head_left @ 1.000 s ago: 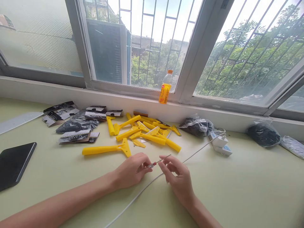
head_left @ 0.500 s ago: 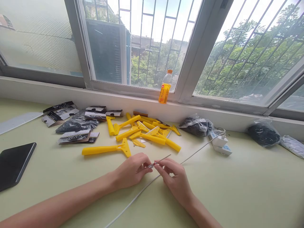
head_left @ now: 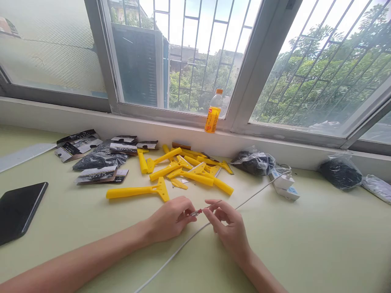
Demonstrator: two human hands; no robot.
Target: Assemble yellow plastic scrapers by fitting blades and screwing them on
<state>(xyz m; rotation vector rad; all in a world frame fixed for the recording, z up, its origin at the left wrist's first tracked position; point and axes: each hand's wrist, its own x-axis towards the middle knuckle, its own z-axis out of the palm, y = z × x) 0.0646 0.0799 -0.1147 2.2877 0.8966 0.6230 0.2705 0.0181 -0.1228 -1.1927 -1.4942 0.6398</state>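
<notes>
My left hand [head_left: 174, 217] is closed around the clear handle of a small screwdriver [head_left: 196, 213], over the front middle of the table. Some red shows at the front of this handle, and a thin metal shaft points right and slightly up. Around the shaft, my right hand [head_left: 229, 221] has its thumb and index finger, with the shaft's tip showing past them. A yellow scraper handle [head_left: 131, 192] lies just beyond my left hand. Behind it is a pile of yellow scrapers [head_left: 195, 173], some with metal heads. Under my right hand runs a white cable [head_left: 183, 245].
A black phone [head_left: 21, 213] lies at left. Torn black-and-white packaging [head_left: 97, 174] and a black plastic bag [head_left: 102, 156] lie behind. On the right are a power strip [head_left: 284, 187] and bagged dark bundles [head_left: 340, 173]. An orange drink bottle [head_left: 213, 114] stands on the sill.
My right thumb and index finger have shifted right along the screwdriver's shaft, uncovering the red part by the handle. My left hand keeps its hold in nearly the same place.
</notes>
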